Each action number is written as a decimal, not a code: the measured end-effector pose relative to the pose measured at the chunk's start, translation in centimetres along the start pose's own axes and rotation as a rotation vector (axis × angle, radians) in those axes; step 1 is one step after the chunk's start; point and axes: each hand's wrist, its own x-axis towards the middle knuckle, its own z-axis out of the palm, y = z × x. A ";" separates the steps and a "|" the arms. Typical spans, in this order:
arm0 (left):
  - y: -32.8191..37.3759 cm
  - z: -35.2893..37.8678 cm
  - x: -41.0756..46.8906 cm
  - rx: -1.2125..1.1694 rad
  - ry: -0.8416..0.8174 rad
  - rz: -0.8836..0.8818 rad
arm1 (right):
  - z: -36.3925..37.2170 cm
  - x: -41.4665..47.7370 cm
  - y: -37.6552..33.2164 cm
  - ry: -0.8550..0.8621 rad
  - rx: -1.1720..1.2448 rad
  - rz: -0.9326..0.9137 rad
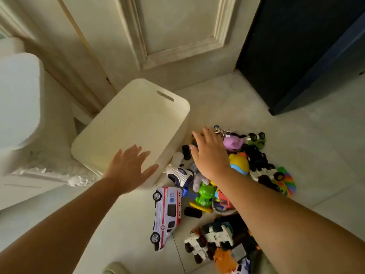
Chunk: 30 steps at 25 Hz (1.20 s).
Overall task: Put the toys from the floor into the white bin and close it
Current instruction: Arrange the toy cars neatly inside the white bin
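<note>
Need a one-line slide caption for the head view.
Left hand at the near rim of the open white bin, right hand reaching over the toy pile on the floor.

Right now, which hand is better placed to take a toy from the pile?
Right. The right hand hovers open over the toys; the left hand is over the near edge of the bin.

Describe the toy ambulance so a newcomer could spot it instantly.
Start at the white bin by the door. Below its near corner, at the toy pile's left edge, lies the toy ambulance. It alone is a long white van with red stripes.
</note>
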 end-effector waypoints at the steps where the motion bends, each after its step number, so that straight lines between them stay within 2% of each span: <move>1: -0.5 1.0 -0.5 0.033 -0.064 -0.009 | 0.3 -0.5 0.1 0.020 -0.012 0.012; 4: -0.5 2.7 -3.3 0.093 -0.250 -0.048 | -1.4 -3.0 -0.9 0.086 0.030 0.030; 8: 1.9 3.5 -6.7 0.154 -0.072 -0.099 | -4.5 -10.3 -2.7 0.201 0.131 -0.010; 11: 3.6 3.3 -8.8 0.187 -0.032 -0.069 | -3.8 -15.5 -1.4 0.196 0.075 -0.029; 15: 5.9 3.7 -11.1 0.269 -0.017 -0.070 | -1.4 -19.9 0.6 0.108 0.062 0.029; 20: 6.9 4.4 -13.1 0.297 0.045 -0.043 | 3.9 -20.6 -0.5 -0.138 0.172 0.015; 27: 5.8 4.4 -12.1 0.291 0.090 0.052 | 14.4 -16.2 -8.5 -0.358 0.764 0.451; 30: 5.1 4.9 -11.4 0.282 0.091 0.051 | 18.9 -14.8 -10.4 -0.357 0.660 0.589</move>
